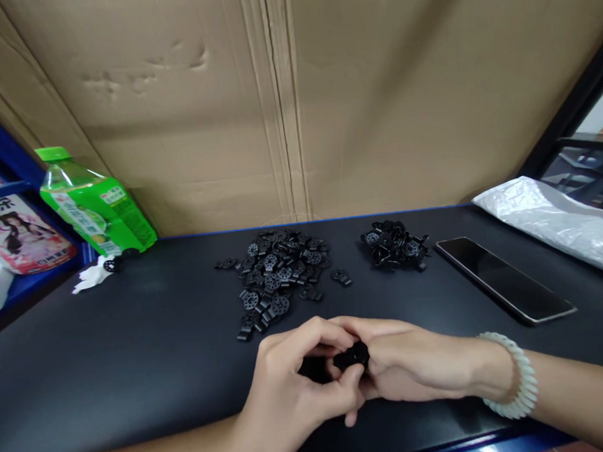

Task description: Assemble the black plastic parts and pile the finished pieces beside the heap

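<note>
Near the front of the dark table, my left hand (pixel 308 385) and my right hand (pixel 416 356) meet around a small black plastic part (pixel 354 354). The left thumb and fingers pinch it, while the right fingers close on it from the other side. Much of the part is hidden by the fingers. Beyond my hands lies a large pile of black plastic parts (pixel 284 272), many with round perforated heads and short tabs. To its right sits a smaller pile of black parts (pixel 395 245). One loose part (pixel 342 276) rests between the piles.
A phone (pixel 504 276) lies at the right, beside a silvery plastic bag (pixel 557 223). At the back left a green bottle (pixel 95 200) leans over a crumpled white tissue (pixel 94 274). Brown cardboard (pixel 193 109) stands along the back edge of the table (pixel 108 366).
</note>
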Available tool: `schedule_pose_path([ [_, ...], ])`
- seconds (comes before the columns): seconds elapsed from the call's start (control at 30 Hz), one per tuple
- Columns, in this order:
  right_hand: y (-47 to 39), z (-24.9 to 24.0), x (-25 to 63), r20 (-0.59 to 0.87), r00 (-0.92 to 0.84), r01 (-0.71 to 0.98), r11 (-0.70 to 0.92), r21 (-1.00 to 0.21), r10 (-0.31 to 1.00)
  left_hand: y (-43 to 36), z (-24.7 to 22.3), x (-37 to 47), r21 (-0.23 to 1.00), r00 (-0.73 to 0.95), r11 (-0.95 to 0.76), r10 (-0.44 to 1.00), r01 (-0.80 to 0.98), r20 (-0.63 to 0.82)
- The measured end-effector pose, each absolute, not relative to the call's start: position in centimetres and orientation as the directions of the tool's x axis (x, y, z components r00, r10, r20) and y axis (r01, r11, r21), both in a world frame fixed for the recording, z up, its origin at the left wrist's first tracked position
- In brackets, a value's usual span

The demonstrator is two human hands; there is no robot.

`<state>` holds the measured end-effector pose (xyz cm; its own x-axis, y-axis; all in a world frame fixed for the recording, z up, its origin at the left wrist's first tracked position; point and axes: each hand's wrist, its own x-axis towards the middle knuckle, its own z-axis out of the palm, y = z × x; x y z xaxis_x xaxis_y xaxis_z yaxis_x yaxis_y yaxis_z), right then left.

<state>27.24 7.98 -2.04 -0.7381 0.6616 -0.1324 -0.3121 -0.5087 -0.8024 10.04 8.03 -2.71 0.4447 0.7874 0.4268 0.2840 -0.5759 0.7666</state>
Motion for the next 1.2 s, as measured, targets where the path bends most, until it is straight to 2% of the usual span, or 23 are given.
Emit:
schedule_pose_path([
  [0.17, 7.7, -2.2, 27.0, -0.145, -0.722, -0.330, -0.521, -0.787, 0.676, 8.0, -2.5, 10.0, 0.570, 0.469, -0.739, 0.671, 0.358, 0.575],
  [0.23, 7.7, -2.3, 26.9, -0.153, -0.714, -0.348, -0.536, -0.769, 0.684, 8.1, -2.5, 10.1, 0.544, 0.458, -0.773, 0.632, 0.326, 0.625],
  [0.47, 7.6, -2.4, 26.8, -0.176, -0.688, -0.421, -0.585, -0.693, 0.704, 8.3, -2.8, 10.0, 0.522, 0.430, -0.812, 0.582, 0.261, 0.690],
  [0.63, 7.5, -2.5, 26.5, -0.195, -0.675, -0.449, -0.606, -0.656, 0.711, 8.5, -2.7, 9.9, 0.529, 0.468, -0.813, 0.576, 0.244, 0.670],
  [0.97, 7.7, -3.2, 26.3, -0.166, -0.661, -0.498, -0.594, -0.631, 0.731, 8.5, -2.8, 10.0, 0.522, 0.448, -0.807, 0.588, 0.276, 0.673],
  [1.2, 7.9, -3.2, 26.2, -0.172, -0.638, -0.509, -0.579, -0.637, 0.751, 8.6, -2.9, 10.1, 0.571, 0.427, -0.765, 0.641, 0.297, 0.638],
])
